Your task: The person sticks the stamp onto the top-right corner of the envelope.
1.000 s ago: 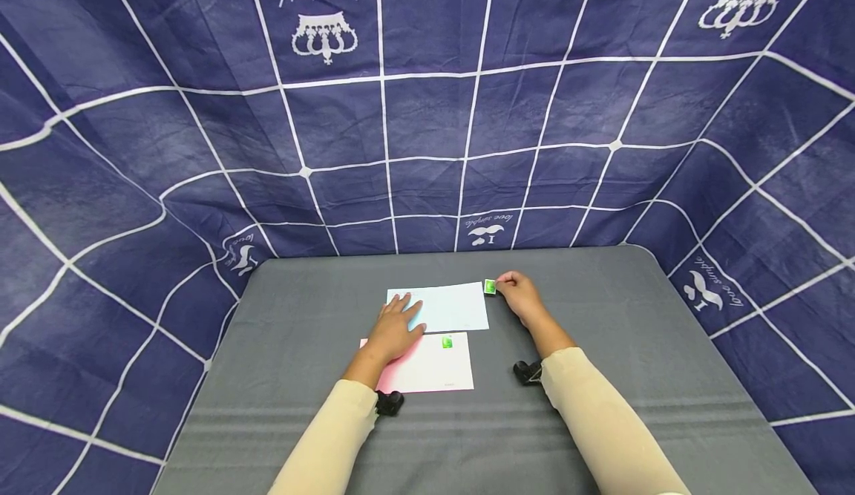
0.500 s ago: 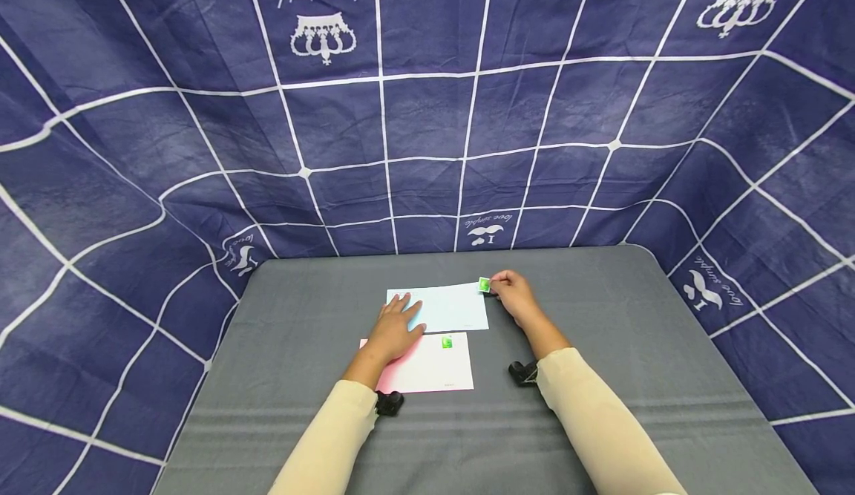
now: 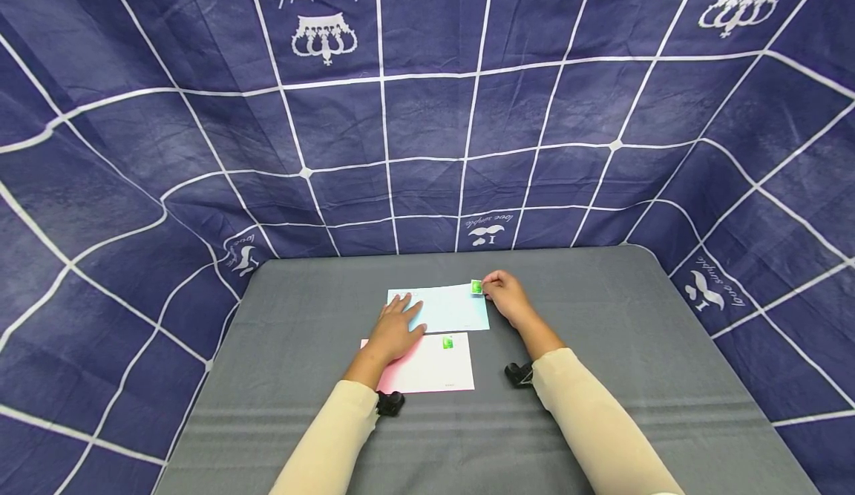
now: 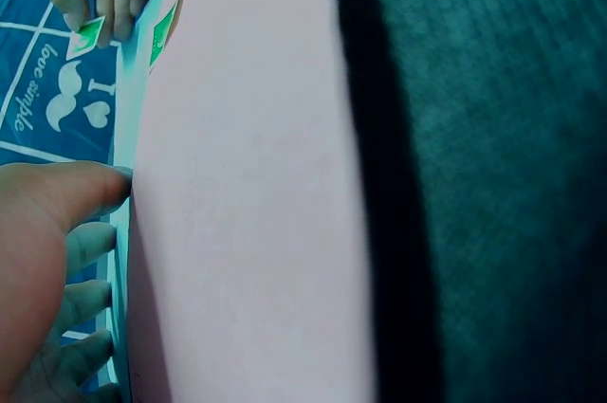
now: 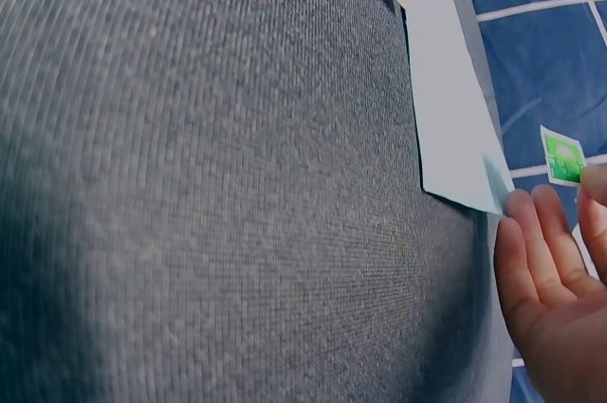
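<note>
A light blue envelope lies flat on the grey table, farther from me than a pink-white envelope that bears a green stamp near its upper right corner. My left hand rests with spread fingers on the left part of the blue envelope, its wrist over the pink one. Between thumb and forefinger my right hand pinches a second green stamp by its edge. In the head view this stamp overlaps the blue envelope's upper right corner; the right wrist view shows it raised above the paper.
The grey table is backed and flanked by dark blue cloth with white lines. A black wrist device sits at the left cuff, and another black device at the right cuff.
My right hand has moved left with the pinched stamp, from just beside the blue envelope to over its upper right corner. My left hand has stayed in place.
</note>
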{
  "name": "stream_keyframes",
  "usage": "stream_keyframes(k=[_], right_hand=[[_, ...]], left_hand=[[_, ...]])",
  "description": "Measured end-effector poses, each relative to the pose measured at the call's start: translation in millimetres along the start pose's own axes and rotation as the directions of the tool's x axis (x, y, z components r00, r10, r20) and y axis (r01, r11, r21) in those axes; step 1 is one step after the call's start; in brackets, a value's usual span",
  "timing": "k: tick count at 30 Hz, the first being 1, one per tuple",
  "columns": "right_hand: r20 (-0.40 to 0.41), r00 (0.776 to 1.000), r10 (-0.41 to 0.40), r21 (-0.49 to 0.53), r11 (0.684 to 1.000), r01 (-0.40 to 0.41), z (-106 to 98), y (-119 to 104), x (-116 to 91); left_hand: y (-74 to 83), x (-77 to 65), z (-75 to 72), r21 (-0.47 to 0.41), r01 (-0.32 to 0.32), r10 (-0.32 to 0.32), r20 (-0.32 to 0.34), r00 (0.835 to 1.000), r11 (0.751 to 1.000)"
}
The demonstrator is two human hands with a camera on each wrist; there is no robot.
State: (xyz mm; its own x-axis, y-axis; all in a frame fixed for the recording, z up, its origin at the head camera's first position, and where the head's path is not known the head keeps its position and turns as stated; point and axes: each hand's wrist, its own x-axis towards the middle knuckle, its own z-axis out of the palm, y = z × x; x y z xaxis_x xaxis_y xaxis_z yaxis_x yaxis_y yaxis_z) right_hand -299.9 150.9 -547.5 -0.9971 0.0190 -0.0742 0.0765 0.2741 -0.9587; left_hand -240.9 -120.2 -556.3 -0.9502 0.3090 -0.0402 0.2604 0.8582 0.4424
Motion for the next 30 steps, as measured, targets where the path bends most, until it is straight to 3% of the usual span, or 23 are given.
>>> stream_keyframes(k=[12, 30], right_hand=[[0.028, 0.999, 0.016, -0.032, 0.999, -0.015, 6, 1, 1], [0.000, 1.000, -0.004, -0.111, 0.994, 0.004, 14, 8, 8]], left_hand=[[-0.9, 2.1, 0.5, 0.000, 0.000, 0.000, -0.003, 1.000, 1.000], [-1.3, 2.8, 1.8, -0.002, 0.004, -0.004, -0.009, 1.000, 1.000]])
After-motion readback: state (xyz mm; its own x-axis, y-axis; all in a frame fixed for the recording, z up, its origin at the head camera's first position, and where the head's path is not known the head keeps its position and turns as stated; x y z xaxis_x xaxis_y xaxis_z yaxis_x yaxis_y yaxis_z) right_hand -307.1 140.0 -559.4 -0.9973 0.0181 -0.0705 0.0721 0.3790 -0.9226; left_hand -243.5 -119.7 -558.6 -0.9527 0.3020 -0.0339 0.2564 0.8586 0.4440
